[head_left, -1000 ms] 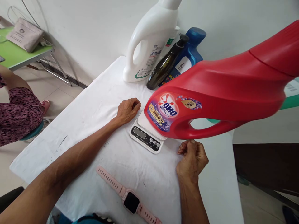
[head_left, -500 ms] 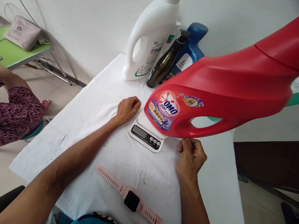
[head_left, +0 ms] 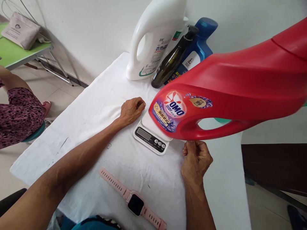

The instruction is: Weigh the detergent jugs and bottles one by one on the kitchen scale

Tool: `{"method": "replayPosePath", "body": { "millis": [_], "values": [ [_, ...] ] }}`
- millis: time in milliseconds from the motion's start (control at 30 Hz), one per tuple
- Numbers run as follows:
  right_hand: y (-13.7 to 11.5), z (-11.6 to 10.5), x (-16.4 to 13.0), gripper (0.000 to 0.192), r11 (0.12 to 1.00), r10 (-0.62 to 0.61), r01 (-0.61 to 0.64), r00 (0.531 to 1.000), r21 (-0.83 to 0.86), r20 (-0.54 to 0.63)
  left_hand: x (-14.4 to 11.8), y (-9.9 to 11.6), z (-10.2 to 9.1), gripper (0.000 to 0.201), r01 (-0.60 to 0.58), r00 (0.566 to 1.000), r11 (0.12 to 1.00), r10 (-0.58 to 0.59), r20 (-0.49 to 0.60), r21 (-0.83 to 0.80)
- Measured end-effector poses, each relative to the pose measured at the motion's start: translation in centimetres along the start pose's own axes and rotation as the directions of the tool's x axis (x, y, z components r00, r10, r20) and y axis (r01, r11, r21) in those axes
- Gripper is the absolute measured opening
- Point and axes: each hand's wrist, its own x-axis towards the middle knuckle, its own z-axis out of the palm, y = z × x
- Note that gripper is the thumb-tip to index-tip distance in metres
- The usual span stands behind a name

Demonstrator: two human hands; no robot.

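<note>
A red OMO laundry detergent bottle stands on a white digital kitchen scale, its upper part reaching toward the right edge of the view. The scale's display looks blank. My left hand rests on the cloth just left of the scale, fingers curled in, holding nothing that I can see. To the right of the scale, below the bottle's handle side, my right hand lies closed in a loose fist with nothing visible in it. A pink smartwatch lies on the cloth between my forearms.
Behind the scale, near the wall, are a white detergent bottle, a dark pump bottle and a blue bottle. White cloth covers the table. At left, a seated person is near a green table with a pouch.
The camera view has shifted slightly, so the bottles appear a little displaced. Both hands keep their places and their curled shape.
</note>
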Motion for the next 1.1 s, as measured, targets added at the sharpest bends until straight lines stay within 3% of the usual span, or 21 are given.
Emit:
{"method": "replayPosePath", "body": {
  "millis": [567,700,933,1100],
  "values": [
    [-0.1,0.1,-0.1,0.038,0.999,0.031,-0.031,0.999,0.036,-0.009,0.0,-0.2,0.2,0.02,-0.008,1.0,1.0,0.008,-0.003,-0.001],
    [-0.4,0.0,0.2,0.036,0.992,0.026,-0.023,0.999,0.128,-0.023,0.0,-0.2,0.1,0.02,-0.006,1.0,1.0,0.006,-0.002,-0.012],
    [-4.3,1.8,1.8,0.048,0.92,-0.206,0.189,0.978,0.342,0.013,0.0,-0.2,0.0,0.02,-0.007,1.0,1.0,0.007,-0.011,-0.022],
    [-6.7,3.2,3.2,0.032,0.906,-0.318,0.303,0.948,0.297,0.004,0.0,-0.2,0.1,0.019,0.009,1.0,1.0,-0.01,-0.013,-0.023]
  ]
}}
